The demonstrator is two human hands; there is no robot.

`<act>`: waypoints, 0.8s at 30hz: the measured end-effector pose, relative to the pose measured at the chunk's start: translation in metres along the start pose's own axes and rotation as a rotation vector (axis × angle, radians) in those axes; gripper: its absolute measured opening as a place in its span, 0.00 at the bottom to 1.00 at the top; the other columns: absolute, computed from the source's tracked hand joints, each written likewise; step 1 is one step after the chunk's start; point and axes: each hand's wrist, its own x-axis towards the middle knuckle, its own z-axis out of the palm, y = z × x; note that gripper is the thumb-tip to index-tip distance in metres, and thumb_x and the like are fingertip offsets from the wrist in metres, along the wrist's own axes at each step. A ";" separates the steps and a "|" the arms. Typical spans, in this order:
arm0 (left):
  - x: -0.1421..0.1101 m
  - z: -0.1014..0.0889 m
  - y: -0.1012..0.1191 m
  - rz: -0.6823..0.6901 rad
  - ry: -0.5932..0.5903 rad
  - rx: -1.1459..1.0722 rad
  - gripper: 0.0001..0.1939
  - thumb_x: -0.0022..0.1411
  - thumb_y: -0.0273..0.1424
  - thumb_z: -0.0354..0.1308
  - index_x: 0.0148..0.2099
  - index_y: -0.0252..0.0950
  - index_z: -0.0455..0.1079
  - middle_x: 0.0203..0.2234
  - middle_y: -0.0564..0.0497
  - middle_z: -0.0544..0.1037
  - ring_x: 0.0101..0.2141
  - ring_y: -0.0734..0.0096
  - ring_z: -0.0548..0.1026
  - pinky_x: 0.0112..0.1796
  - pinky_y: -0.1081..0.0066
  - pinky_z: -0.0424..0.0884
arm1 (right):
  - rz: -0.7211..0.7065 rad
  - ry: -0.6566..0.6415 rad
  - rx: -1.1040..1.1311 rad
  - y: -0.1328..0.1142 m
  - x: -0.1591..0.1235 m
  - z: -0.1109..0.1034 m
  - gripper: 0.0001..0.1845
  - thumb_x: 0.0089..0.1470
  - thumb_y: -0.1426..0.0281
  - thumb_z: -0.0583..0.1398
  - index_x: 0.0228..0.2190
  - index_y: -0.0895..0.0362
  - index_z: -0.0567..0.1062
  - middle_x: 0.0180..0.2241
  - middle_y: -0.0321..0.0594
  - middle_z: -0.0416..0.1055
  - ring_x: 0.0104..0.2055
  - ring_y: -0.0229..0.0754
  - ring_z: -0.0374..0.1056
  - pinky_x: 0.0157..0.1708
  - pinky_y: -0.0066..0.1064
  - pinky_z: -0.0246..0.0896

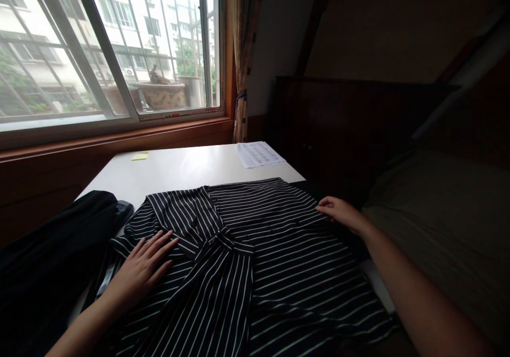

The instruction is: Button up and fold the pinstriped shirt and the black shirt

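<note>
A black garment with thin white stripes (287, 240) lies spread across the white table, with a gathered, knot-like fold near its middle. My left hand (147, 256) rests flat on its left part, fingers stretched out and slightly apart. At the garment's right edge, my right hand (338, 212) has thumb and fingers pinched together on the cloth. Stripes run sideways over most of the garment and turn lengthwise below the fold. Its near end runs out of view at the bottom.
Dark folded clothing (59, 245) lies on the left side of the white table (183, 166). Printed sheets (261, 154) and a yellow sticky note (139, 155) are at the far edge. Beyond are a barred window (159, 43) and a tied curtain (241, 70). Dim bedding (446, 213) is at right.
</note>
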 end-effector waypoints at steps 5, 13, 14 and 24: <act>0.001 -0.001 0.001 0.004 0.011 -0.009 0.30 0.72 0.46 0.49 0.72 0.56 0.47 0.69 0.56 0.55 0.67 0.55 0.56 0.65 0.46 0.51 | -0.006 0.002 -0.258 0.013 0.000 0.009 0.10 0.53 0.62 0.62 0.34 0.54 0.75 0.30 0.39 0.77 0.34 0.44 0.74 0.34 0.30 0.66; 0.001 -0.001 -0.001 0.012 0.001 -0.007 0.30 0.72 0.46 0.48 0.72 0.56 0.46 0.70 0.57 0.54 0.68 0.55 0.56 0.65 0.45 0.52 | 0.113 0.156 -0.504 0.008 0.004 0.032 0.32 0.54 0.48 0.61 0.48 0.61 0.71 0.45 0.56 0.76 0.47 0.57 0.73 0.46 0.42 0.66; 0.000 -0.001 -0.001 0.012 0.000 -0.003 0.30 0.72 0.46 0.48 0.72 0.56 0.46 0.70 0.57 0.54 0.67 0.55 0.56 0.65 0.45 0.52 | 0.122 0.164 -0.527 0.007 0.004 0.035 0.32 0.57 0.47 0.59 0.49 0.62 0.70 0.44 0.57 0.76 0.47 0.57 0.74 0.45 0.41 0.66; -0.005 -0.005 -0.002 0.031 -0.032 0.041 0.30 0.73 0.46 0.46 0.72 0.57 0.43 0.70 0.58 0.54 0.68 0.54 0.55 0.64 0.44 0.50 | -0.002 0.180 -0.611 0.012 0.006 0.049 0.14 0.67 0.61 0.51 0.48 0.54 0.69 0.38 0.47 0.79 0.40 0.51 0.77 0.36 0.34 0.63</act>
